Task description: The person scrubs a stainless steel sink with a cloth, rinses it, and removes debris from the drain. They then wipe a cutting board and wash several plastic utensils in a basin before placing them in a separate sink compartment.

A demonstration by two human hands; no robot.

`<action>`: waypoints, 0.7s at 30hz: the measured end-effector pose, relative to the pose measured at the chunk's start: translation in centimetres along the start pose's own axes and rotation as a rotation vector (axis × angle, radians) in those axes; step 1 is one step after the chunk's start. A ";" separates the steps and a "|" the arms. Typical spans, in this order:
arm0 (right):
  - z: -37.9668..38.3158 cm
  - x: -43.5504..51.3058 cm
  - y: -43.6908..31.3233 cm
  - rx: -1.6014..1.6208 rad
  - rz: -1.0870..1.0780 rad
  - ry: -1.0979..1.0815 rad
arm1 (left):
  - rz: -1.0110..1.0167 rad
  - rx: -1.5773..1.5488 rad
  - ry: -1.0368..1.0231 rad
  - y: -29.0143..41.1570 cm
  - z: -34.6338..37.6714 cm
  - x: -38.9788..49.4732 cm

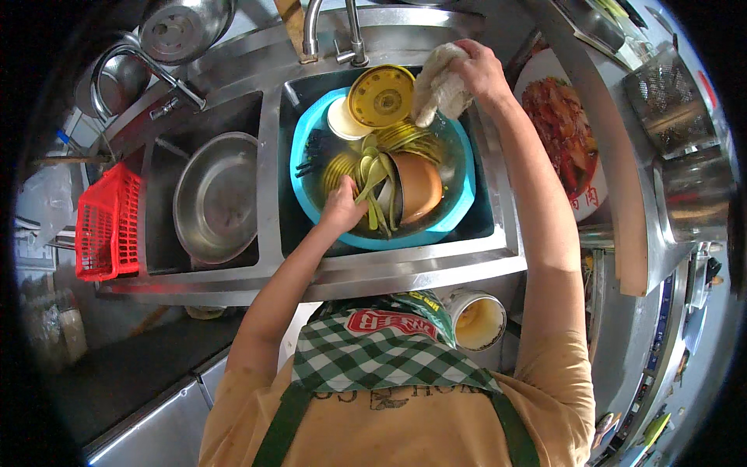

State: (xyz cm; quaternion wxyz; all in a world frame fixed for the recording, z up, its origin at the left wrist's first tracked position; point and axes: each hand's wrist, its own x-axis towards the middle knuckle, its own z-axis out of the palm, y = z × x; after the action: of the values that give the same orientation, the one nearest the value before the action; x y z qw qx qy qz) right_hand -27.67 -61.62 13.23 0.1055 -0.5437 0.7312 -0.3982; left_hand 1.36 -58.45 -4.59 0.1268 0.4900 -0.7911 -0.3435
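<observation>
A blue plastic basin (300,125) full of murky water and dishes sits in the right-hand sink bowl. My right hand (481,70) grips a wet off-white cloth (440,84) above the basin's far right rim. My left hand (344,205) reaches into the basin, its fingers at the handle of a spoon (376,170) and beside stacked plates (338,168); whether it grips the spoon is unclear. Several spoons lie together in the middle. A brown-sided pot or bowl (421,185) rests tilted on their right. Near the far rim, a yellow patterned bowl (382,96) overlaps a white bowl (345,119).
Left of the basin, a steel bowl (219,198) occupies the other sink bowl. A red plastic basket (108,225) stands farther left. Two faucets (353,35) (134,58) rise behind. An open white bucket (478,321) is below the front edge. A steel shelf (630,175) borders the right.
</observation>
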 end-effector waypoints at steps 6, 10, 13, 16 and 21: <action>2.9 -1.4 1.0 0.228 0.065 -0.035 | -0.114 -0.025 -0.074 0.7 -0.2 -0.3; 5.8 -2.8 6.1 0.653 0.297 -0.375 | -0.086 0.026 -0.051 0.9 -0.5 -0.6; 6.2 -4.6 10.0 0.050 0.255 -0.386 | -0.047 0.016 0.020 0.7 -0.4 -0.8; 6.8 -8.7 12.2 -0.759 -0.038 -0.706 | -0.040 0.006 0.043 0.4 0.3 -0.8; 8.5 -12.5 12.5 -1.037 -0.446 -0.390 | -0.045 0.017 0.027 0.1 1.1 -0.7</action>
State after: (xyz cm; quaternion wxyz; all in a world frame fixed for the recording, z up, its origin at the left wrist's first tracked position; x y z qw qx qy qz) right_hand -26.76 -53.48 -4.62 -0.1277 -0.7278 0.6655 0.1053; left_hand 1.05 -57.33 -5.27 0.1255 0.5132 -0.7811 -0.3327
